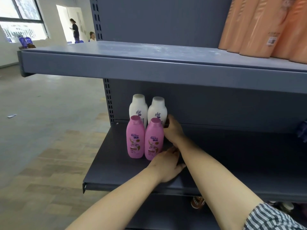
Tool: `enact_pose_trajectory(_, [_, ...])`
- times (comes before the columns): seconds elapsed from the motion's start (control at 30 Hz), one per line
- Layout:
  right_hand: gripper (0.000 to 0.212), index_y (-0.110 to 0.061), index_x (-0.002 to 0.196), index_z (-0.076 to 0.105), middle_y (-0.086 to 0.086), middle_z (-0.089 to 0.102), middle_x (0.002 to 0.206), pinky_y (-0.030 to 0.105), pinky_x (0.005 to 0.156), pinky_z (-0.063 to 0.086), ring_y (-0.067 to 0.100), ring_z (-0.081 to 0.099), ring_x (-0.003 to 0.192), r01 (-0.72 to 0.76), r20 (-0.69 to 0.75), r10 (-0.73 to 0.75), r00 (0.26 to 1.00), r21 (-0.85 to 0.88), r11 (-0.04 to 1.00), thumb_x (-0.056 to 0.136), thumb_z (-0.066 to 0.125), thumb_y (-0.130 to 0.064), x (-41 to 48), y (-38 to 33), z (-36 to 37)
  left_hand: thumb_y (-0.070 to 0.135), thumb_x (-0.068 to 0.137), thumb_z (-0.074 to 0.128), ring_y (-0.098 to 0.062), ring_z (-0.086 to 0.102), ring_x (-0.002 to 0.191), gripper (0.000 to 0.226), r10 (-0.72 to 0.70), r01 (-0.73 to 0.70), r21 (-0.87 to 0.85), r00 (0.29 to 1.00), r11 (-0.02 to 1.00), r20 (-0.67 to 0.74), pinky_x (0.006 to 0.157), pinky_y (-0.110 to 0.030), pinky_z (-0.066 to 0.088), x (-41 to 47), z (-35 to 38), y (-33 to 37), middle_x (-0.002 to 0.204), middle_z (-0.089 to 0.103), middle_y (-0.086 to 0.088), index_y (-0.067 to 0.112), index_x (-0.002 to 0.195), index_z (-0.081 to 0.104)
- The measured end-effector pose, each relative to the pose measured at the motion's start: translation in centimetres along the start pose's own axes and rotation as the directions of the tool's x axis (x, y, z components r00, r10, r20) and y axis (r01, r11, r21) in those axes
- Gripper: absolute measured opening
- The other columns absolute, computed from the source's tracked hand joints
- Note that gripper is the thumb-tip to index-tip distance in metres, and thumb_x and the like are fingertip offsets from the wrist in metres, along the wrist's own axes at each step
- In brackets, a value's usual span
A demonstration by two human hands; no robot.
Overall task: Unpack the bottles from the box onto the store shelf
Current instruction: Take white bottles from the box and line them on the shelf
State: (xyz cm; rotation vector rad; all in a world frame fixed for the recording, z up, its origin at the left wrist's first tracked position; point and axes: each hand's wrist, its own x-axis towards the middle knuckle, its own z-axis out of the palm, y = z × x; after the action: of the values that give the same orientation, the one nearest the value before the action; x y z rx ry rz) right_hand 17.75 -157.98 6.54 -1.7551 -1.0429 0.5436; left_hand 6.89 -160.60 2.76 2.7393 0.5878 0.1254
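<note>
Both hands (bare) touch shelved pink bottles.

Both forearms are bare, the right one emerging from a short striped sleeve of white and dark grey.

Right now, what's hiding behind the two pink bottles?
Two white bottles stand behind the pink bottles on the shelf. Their lower halves are covered by the pink ones. The right hand touches the right white bottle's side.
</note>
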Motion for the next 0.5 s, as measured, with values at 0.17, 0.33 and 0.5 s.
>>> enact_pose_trajectory(0.17, [0.059, -0.016, 0.129, 0.049, 0.002, 0.062, 0.119, 0.02, 0.066, 0.042, 0.011, 0.055, 0.098, 0.007, -0.027, -0.008, 1.0, -0.026, 1.0, 0.079, 0.077, -0.029, 0.0, -0.1, 0.3, 0.043, 0.096, 0.039, -0.028, 0.045, 0.129, 0.058, 0.025, -0.025, 0.023, 1.0, 0.999, -0.006, 0.103, -0.038, 0.043, -0.1, 0.5, -0.5, 0.148, 0.04, -0.011, 0.011, 0.144, 0.034])
enact_pose_trajectory(0.33, [0.059, -0.015, 0.131, 0.047, 0.005, 0.06, 0.124, 0.028, 0.078, 0.042, 0.013, 0.055, 0.105, 0.015, -0.011, -0.016, 1.0, -0.071, 0.997, 0.08, 0.075, -0.029, 0.2, -0.1, 0.2, 0.047, 0.096, 0.039, -0.028, 0.039, 0.136, 0.062, 0.039, -0.04, 0.057, 0.999, 0.998, 0.011, 0.108, -0.04, 0.039, -0.2, 1.4, -1.4, 0.153, 0.034, -0.011, 0.012, 0.146, 0.033])
enact_pose_trajectory(0.5, [0.054, -0.014, 0.128, 0.051, 0.006, 0.061, 0.124, 0.029, 0.079, 0.044, 0.018, 0.058, 0.106, -0.031, -0.011, 0.03, 0.999, -0.078, 0.996, 0.082, 0.074, -0.03, -0.1, 0.1, 0.1, 0.046, 0.098, 0.038, -0.028, 0.037, 0.137, 0.06, 0.044, -0.046, 0.082, 0.999, 0.996, 0.023, 0.109, -0.039, 0.038, -1.2, 0.8, -1.1, 0.153, 0.034, -0.01, 0.012, 0.147, 0.032])
